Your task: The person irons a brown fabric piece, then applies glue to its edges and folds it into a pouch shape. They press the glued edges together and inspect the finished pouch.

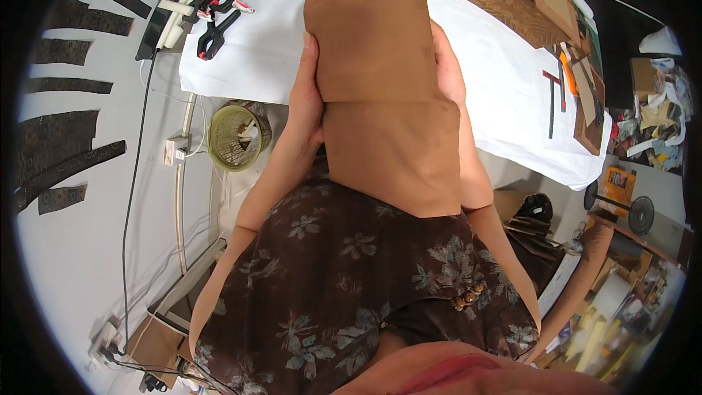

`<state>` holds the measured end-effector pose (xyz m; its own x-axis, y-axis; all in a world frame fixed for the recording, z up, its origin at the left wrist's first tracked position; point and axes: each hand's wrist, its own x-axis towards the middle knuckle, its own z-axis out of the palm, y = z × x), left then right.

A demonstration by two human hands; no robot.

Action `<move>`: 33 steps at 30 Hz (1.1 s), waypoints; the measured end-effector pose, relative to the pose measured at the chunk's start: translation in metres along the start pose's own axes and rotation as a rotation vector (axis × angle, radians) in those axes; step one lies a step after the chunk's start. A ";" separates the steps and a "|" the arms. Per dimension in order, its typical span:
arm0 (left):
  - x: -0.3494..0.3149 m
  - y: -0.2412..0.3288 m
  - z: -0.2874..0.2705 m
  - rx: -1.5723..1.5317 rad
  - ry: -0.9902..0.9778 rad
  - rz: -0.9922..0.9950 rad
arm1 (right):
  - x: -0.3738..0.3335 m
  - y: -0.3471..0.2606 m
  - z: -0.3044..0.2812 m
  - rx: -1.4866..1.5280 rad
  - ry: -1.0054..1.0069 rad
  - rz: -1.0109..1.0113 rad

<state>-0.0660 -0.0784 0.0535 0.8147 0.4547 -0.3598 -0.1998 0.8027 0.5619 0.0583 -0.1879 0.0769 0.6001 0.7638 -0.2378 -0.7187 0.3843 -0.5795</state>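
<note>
A brown leather-like piece hangs in front of me, held up by both hands over the near edge of the table. A straight seam or fold crosses its middle, its top edge is uneven, and its lower part reaches down to my patterned dark top. My left hand grips the left edge, thumb on the front face and fingers hidden behind. On the opposite edge, my right hand holds the piece from the side, most of its fingers out of sight behind it.
A white-covered table lies beyond. Several black spring clamps with red tips sit at its far left. Patterned brown material, an orange-handled tool and dark strips are at right. A green basket stands below, left.
</note>
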 end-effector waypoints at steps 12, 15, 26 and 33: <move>-0.007 0.001 0.010 0.033 -0.006 -0.005 | 0.001 0.002 -0.017 0.009 -0.423 -0.178; -0.007 0.001 0.012 0.048 -0.031 0.009 | -0.012 -0.002 0.008 -0.117 -0.026 -0.108; -0.007 0.010 0.009 0.278 0.084 0.147 | -0.008 -0.006 -0.017 0.252 -0.138 0.260; -0.016 0.016 0.017 0.262 0.109 0.125 | -0.008 0.007 -0.045 -0.014 -0.181 0.047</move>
<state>-0.0731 -0.0795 0.0815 0.7264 0.5940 -0.3458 -0.1364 0.6177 0.7745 0.0646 -0.2149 0.0396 0.4923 0.8619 -0.1213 -0.7385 0.3398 -0.5824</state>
